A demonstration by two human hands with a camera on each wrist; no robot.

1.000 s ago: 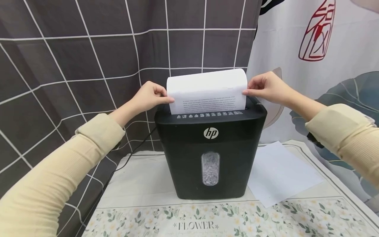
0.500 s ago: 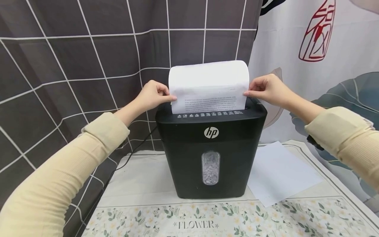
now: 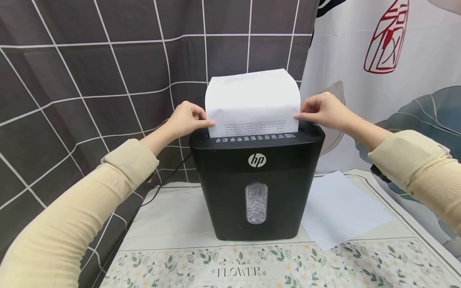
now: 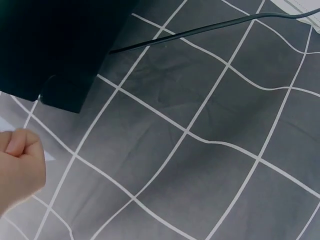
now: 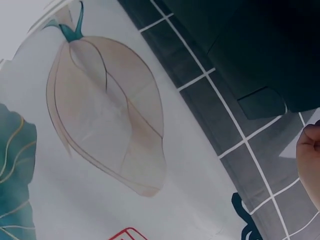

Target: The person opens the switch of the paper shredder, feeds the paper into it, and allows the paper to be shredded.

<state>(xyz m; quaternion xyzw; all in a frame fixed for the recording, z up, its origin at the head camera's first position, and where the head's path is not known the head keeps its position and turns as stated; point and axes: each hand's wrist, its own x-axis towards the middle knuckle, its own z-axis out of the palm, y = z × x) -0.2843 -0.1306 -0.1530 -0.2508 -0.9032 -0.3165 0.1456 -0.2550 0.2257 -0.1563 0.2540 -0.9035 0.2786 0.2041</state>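
Note:
A black HP paper shredder (image 3: 230,188) stands upright on the table, with pale shreds visible through its oval window (image 3: 256,203). A printed sheet of paper (image 3: 252,96) rises from the slot on top, its upper part curling backward and its lower edge hidden inside. At the sheet's left edge my left hand (image 3: 189,118) pinches it between thumb and fingers. My right hand (image 3: 325,111) pinches the right edge at about the same height. Only part of the left hand (image 4: 20,165) shows in the left wrist view, beside the dark shredder body.
Another white sheet (image 3: 345,212) lies flat on the table to the shredder's right. A black power cord (image 3: 163,184) runs from the shredder's left side. Behind hangs a dark grid-patterned curtain (image 3: 119,72), with a white printed one (image 3: 342,52) at right. A floral tablecloth (image 3: 173,268) covers the table's front.
The sheet has sunk lower into the slot, with fewer printed lines showing. Its top has sprung up and now curls back more loosely. Both hands keep their pinch, slightly lower than half a second ago.

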